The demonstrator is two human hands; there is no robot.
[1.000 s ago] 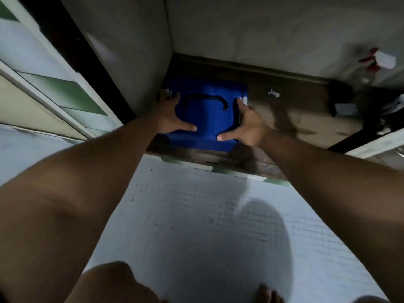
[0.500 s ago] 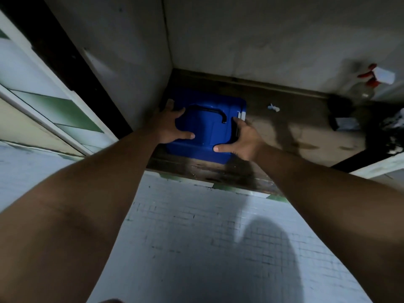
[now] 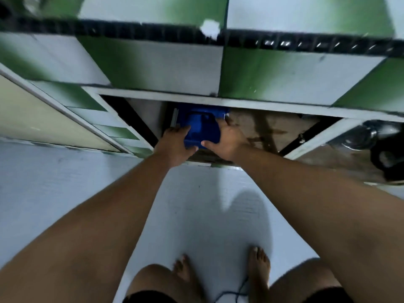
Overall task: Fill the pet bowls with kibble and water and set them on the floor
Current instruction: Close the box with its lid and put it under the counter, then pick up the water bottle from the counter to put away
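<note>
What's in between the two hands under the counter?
In the head view, a blue container sits between the left hand and the right hand. Each hand grips one side of it inside the open cabinet.

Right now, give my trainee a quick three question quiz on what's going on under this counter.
1. True or false: both hands are on the blue container.
2. Where does the container sit: A) on the white tiled floor, B) inside the open cabinet, C) on the countertop?
3. Fill in: the person's feet are ____.

Key: 1 true, the left hand and right hand grip its sides. 2 B. 3 bare.
</note>
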